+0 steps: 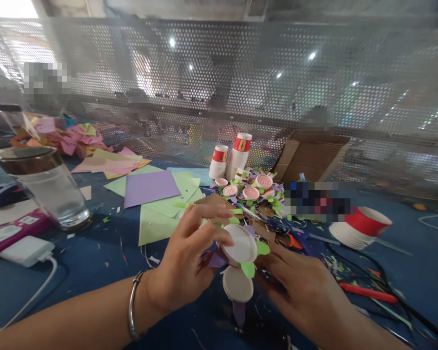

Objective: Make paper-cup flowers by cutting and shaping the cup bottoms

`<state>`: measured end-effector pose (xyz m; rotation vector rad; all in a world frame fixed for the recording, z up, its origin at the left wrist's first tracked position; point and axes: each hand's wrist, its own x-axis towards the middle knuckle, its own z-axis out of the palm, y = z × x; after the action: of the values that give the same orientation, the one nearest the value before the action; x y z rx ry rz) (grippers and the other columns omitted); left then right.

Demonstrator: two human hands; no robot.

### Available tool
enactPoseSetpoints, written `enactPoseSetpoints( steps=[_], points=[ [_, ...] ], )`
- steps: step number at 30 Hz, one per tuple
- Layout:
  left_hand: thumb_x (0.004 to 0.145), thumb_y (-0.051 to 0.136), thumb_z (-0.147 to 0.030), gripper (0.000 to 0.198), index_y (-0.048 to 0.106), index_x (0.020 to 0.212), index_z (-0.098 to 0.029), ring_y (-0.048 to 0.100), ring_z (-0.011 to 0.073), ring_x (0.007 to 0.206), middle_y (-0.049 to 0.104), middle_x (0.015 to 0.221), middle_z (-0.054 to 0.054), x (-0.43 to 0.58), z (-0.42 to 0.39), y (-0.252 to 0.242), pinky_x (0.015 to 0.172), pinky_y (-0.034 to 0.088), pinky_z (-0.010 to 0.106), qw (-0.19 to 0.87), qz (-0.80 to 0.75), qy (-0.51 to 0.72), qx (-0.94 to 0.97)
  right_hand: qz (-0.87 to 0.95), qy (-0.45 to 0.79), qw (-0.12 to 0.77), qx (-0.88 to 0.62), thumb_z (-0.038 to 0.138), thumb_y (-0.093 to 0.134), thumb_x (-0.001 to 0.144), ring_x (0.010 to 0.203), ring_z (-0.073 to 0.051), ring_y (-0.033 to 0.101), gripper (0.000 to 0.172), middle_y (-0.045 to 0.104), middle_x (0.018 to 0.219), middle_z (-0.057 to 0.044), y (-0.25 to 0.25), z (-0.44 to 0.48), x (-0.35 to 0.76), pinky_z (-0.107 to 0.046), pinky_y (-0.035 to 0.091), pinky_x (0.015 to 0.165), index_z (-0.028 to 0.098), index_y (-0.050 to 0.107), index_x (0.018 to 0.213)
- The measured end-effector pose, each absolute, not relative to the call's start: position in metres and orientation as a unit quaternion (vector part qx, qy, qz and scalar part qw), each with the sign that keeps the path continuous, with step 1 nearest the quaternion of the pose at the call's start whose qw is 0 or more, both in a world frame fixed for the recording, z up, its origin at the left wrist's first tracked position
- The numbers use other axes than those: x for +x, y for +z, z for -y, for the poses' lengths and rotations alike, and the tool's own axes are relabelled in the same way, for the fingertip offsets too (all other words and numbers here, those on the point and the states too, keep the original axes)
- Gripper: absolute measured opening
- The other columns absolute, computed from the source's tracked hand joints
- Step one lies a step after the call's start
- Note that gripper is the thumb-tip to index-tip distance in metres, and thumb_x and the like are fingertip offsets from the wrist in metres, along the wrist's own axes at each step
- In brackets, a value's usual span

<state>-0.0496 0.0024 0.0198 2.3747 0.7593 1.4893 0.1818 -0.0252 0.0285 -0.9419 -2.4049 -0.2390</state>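
A paper craft (241,244) with a white round disc and green and purple paper pieces is between my hands. My left hand (186,255) grips its left side, a finger pressing on the disc's edge and other fingers raised above. At the right edge, beside the green pieces, is my right hand (301,279), its bent fingers closed against the craft and their tips partly hidden. Just below sits a second, duller round disc (238,286) with a purple paper tail; I cannot tell whether the two are joined. Behind lies a pile of similar disc crafts (251,193).
Two stacks of paper cups (240,158) stand behind the pile, near a cardboard box (310,155) and perforated metal screen (211,68). Coloured paper sheets (151,187), a glass bottle (54,194) and a power strip (14,231) lie left. A tilted red-and-white cup (365,226), red-handled tool (368,292) and cables are right.
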Motion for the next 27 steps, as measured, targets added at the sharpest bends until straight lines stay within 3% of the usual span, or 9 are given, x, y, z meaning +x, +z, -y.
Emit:
enactPoseSetpoints(
  steps=[4, 8, 14, 20, 22, 24, 27],
  points=[
    [0.087, 0.063, -0.004, 0.027, 0.057, 0.102, -0.026, 0.056, 0.0198, 0.124, 0.055, 0.131, 0.005, -0.05, 0.0, 0.019, 0.101, 0.049, 0.038, 0.107, -0.248, 0.501, 0.822, 0.869, -0.012, 0.299, -0.393, 0.024, 0.052, 0.099, 0.058, -0.015, 0.063, 0.014, 0.065, 0.071, 0.0, 0.032, 0.032, 0.182, -0.025, 0.045, 0.048, 0.024, 0.056, 0.086],
    [0.088, 0.06, -0.002, 0.029, 0.057, 0.104, -0.026, 0.055, 0.0207, 0.125, 0.053, 0.133, 0.006, -0.051, 0.003, 0.018, 0.102, 0.05, 0.038, 0.093, -0.216, 0.498, 0.835, 0.825, 0.123, 0.337, -0.437, 0.026, 0.055, 0.098, 0.062, -0.013, 0.062, 0.008, 0.068, 0.077, 0.001, 0.036, 0.037, 0.182, -0.023, 0.049, 0.055, 0.025, 0.062, 0.096],
    [0.089, 0.061, -0.003, 0.03, 0.057, 0.106, -0.027, 0.055, 0.022, 0.127, 0.05, 0.135, 0.008, -0.051, 0.004, 0.019, 0.105, 0.051, 0.04, 0.109, -0.187, 0.483, 0.849, 0.703, 0.325, 0.373, -0.512, 0.051, 0.051, 0.101, 0.048, -0.012, 0.055, 0.031, 0.057, 0.059, 0.004, 0.039, 0.038, 0.183, -0.023, 0.043, 0.045, 0.025, 0.066, 0.093],
    [0.089, 0.066, -0.007, 0.028, 0.06, 0.108, -0.026, 0.06, 0.0219, 0.121, 0.055, 0.135, 0.009, -0.046, 0.002, 0.015, 0.101, 0.054, 0.039, 0.15, -0.155, 0.491, 0.844, 0.639, 0.434, 0.386, -0.504, 0.058, 0.06, 0.094, 0.049, -0.01, 0.051, 0.038, 0.054, 0.061, 0.004, 0.036, 0.037, 0.182, -0.022, 0.043, 0.046, 0.023, 0.066, 0.082],
    [0.089, 0.066, -0.01, 0.032, 0.058, 0.116, -0.025, 0.063, 0.0216, 0.113, 0.059, 0.132, 0.011, -0.043, 0.0, 0.014, 0.095, 0.057, 0.038, 0.23, -0.191, 0.493, 0.817, 0.611, 0.462, 0.398, -0.505, 0.058, 0.064, 0.091, 0.048, -0.01, 0.049, 0.038, 0.053, 0.06, 0.004, 0.034, 0.037, 0.182, -0.021, 0.041, 0.044, 0.022, 0.066, 0.081],
    [0.091, 0.066, -0.018, 0.035, 0.054, 0.124, -0.022, 0.067, 0.0172, 0.093, 0.063, 0.125, 0.011, -0.039, -0.004, 0.012, 0.078, 0.059, 0.032, 0.373, -0.258, 0.467, 0.759, 0.574, 0.483, 0.418, -0.512, 0.058, 0.067, 0.09, 0.048, -0.009, 0.048, 0.038, 0.052, 0.06, 0.004, 0.031, 0.038, 0.183, -0.021, 0.04, 0.043, 0.021, 0.066, 0.081],
    [0.097, 0.059, -0.043, 0.037, 0.053, 0.125, -0.018, 0.064, 0.0124, 0.068, 0.066, 0.099, 0.007, -0.036, -0.011, 0.011, 0.063, 0.057, 0.028, 0.605, -0.314, 0.388, 0.62, 0.534, 0.496, 0.448, -0.518, 0.056, 0.07, 0.088, 0.048, -0.008, 0.049, 0.037, 0.054, 0.062, 0.004, 0.028, 0.038, 0.184, -0.02, 0.038, 0.044, 0.02, 0.066, 0.081]
  ],
)
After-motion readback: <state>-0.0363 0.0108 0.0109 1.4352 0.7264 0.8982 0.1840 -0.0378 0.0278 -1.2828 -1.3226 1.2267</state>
